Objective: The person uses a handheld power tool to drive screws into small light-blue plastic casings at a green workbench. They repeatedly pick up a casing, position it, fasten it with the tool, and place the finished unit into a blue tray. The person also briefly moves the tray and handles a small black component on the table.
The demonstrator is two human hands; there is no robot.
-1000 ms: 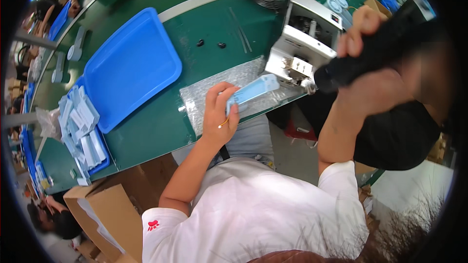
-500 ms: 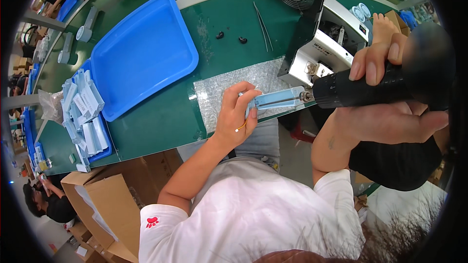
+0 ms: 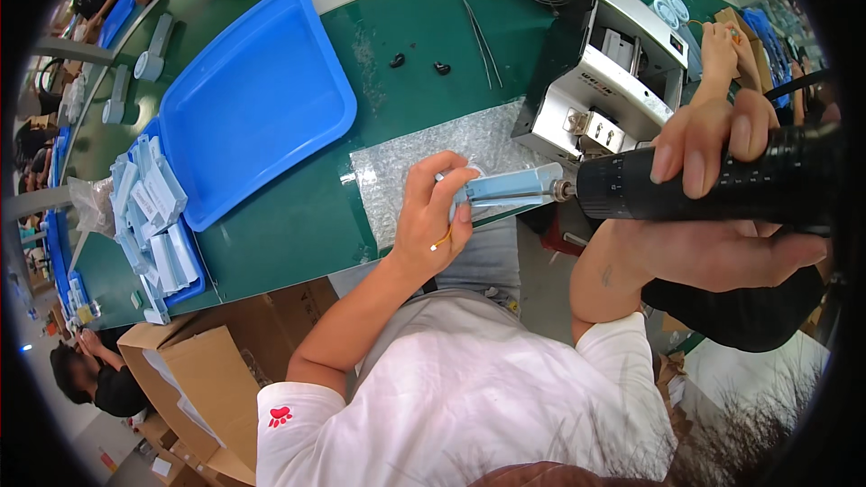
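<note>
My left hand (image 3: 431, 214) is closed round one end of a long light-blue plastic housing (image 3: 514, 188). A short yellow wire with a small white plug shows against that hand. My right hand (image 3: 713, 158) grips a black electric screwdriver (image 3: 622, 186), held about level from the right. Its metal bit runs lengthwise into the housing's open channel, and the tip is hidden near my left fingers. Housing and screwdriver are held above the near table edge, beside a sheet of bubble wrap (image 3: 388, 203).
A screw feeder machine (image 3: 622, 81) with a fan stands back right. Tweezers (image 3: 483, 41) and small black parts (image 3: 441, 68) lie behind the bubble wrap. Left are a blue tray (image 3: 262, 99) and a pile of light-blue housings (image 3: 149, 203). Another person's hand (image 3: 719, 59) is beyond the machine.
The screwdriver's rear end has come down, bringing it nearer level. My left hand keeps its hold on the housing. The other person's hand beyond the machine has moved.
</note>
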